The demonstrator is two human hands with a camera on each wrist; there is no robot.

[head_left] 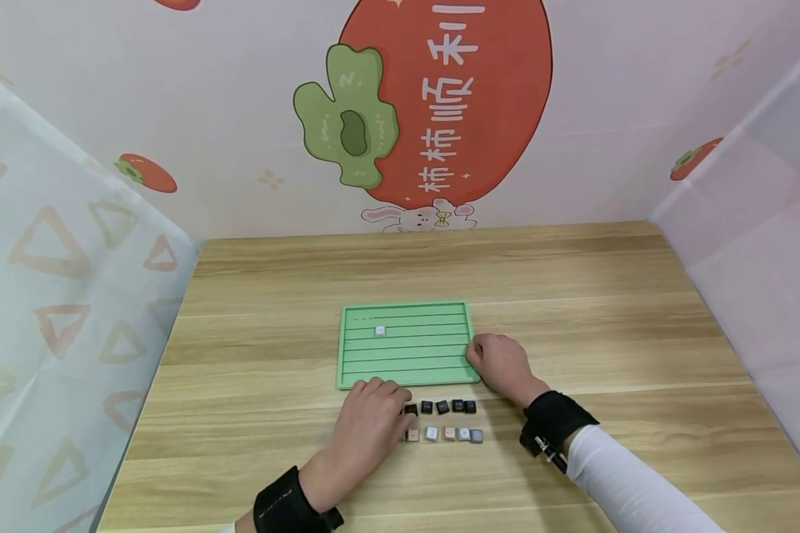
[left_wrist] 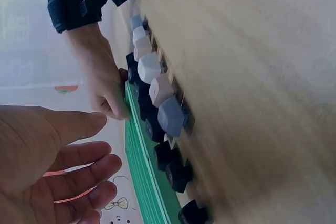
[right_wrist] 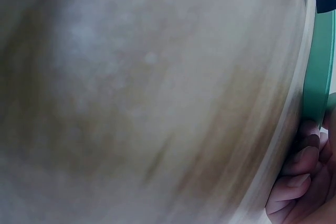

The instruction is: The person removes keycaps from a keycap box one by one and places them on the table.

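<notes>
A green ridged board [head_left: 413,362] lies on the table with one small pale keycap [head_left: 380,332] on its upper left part. My right hand [head_left: 503,364] grips the board's right edge, thumb and curled fingers at the rim in the right wrist view. Over the left end of two keycap rows hovers my left hand [head_left: 370,422], hiding some of them. Its fingers [left_wrist: 84,179] are loosely bent and the thumb stands apart, with nothing between them. The black keycaps [head_left: 442,406] sit nearer the board; the white, beige and grey keycaps [head_left: 450,432] line up nearer me.
The wooden table [head_left: 253,333] carries the board and keycaps near its middle. A printed cloth [head_left: 240,111] closes off the back, with patterned sheets at the left [head_left: 93,311] and right [head_left: 753,244]. Black bands [head_left: 556,426] wrap both wrists.
</notes>
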